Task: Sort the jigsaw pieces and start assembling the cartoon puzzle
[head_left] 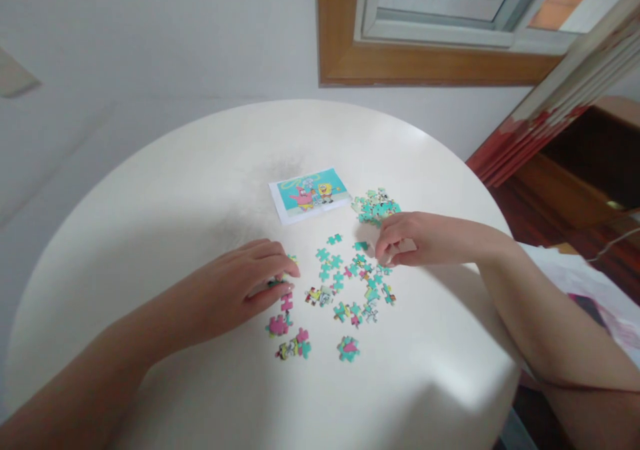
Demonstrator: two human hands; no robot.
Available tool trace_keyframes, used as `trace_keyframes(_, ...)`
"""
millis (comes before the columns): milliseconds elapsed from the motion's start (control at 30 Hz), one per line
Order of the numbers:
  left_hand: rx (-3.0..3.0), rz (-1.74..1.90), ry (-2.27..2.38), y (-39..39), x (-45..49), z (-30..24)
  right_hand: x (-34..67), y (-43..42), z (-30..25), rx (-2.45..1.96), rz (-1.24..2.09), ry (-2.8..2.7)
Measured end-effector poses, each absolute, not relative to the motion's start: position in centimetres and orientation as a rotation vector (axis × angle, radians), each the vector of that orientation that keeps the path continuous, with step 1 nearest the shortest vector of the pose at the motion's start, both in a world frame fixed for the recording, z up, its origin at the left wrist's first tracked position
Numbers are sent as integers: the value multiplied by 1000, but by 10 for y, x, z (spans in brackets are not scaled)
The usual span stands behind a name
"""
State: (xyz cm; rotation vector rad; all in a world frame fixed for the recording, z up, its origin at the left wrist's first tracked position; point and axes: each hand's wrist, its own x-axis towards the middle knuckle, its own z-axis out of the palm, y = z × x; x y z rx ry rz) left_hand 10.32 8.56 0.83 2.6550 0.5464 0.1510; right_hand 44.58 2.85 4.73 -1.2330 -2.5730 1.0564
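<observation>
Loose jigsaw puzzle pieces (336, 262), mostly turquoise with some pink and yellow, lie spread on a white round table (200, 383). My left hand (260, 270) rests over pieces at the left of the spread, its thumb and forefinger apart and partly covering them. Just below it are pink pieces (278, 325) and a small joined-looking cluster (293, 349). At the right edge of the spread is my right hand (400, 238), fingers curled down and tips close together by the turquoise pieces. Whatever lies between those fingertips is hidden.
Behind the pieces lies a printed reference picture (311, 195) of cartoon figures. A denser heap of pieces (375, 207) sits beside it, behind my right hand. One turquoise-and-pink piece (349, 349) lies nearer me. A wall and window frame (425, 67) stand beyond the table.
</observation>
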Motion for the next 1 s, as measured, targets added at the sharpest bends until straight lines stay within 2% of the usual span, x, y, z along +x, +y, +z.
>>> trace_keyframes(400, 2648, 174, 559, 86, 105, 8, 431, 20, 45, -1161, 871, -2720)
trace_keyframes(1000, 2653, 172, 566, 84, 106, 15, 434, 27, 46, -1252, 684, -2608)
